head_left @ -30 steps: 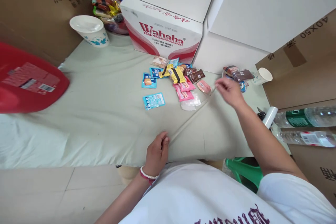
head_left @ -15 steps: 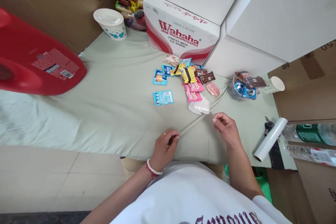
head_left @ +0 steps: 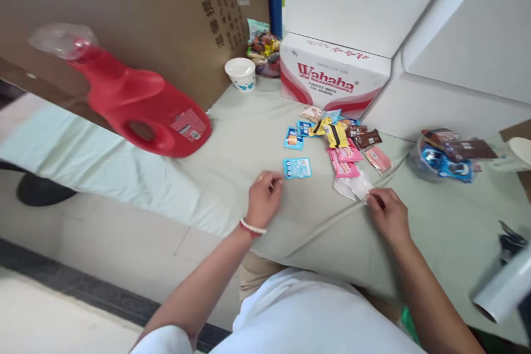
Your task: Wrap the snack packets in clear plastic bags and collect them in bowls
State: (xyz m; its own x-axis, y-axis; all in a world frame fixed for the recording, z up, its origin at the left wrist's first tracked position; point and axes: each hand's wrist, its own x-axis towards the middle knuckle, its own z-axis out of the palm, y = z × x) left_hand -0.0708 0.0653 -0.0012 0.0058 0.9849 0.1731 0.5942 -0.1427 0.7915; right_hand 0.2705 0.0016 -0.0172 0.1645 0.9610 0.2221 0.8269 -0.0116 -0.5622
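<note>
My left hand [head_left: 264, 197] hovers by the left edge of a light-blue snack packet [head_left: 297, 168], its fingers loosely curled with a gap at the thumb. Nothing shows in it. The fingertips of my right hand [head_left: 389, 214] are closed at the edge of a crumpled translucent plastic bag [head_left: 355, 185]. Beyond the bag lie pink snack packets [head_left: 343, 169], yellow-and-black packets [head_left: 335, 134], brown packets [head_left: 368, 139] and a pale-pink packet [head_left: 378, 159]. Two blue packets [head_left: 293, 138] sit left of this pile.
Left stands a red jug [head_left: 166, 105]. At the back are a paper cup [head_left: 241, 73], a snack-filled bowl [head_left: 267, 71] and a Wahaha carton [head_left: 332, 80]. A clear snack tub [head_left: 418, 165], another cup [head_left: 520, 152] and a white roll [head_left: 504, 287] are on the right.
The view has swung left. My left hand has moved forward to the light-blue packet, and my right hand has reached the plastic bag and closed on its edge.
</note>
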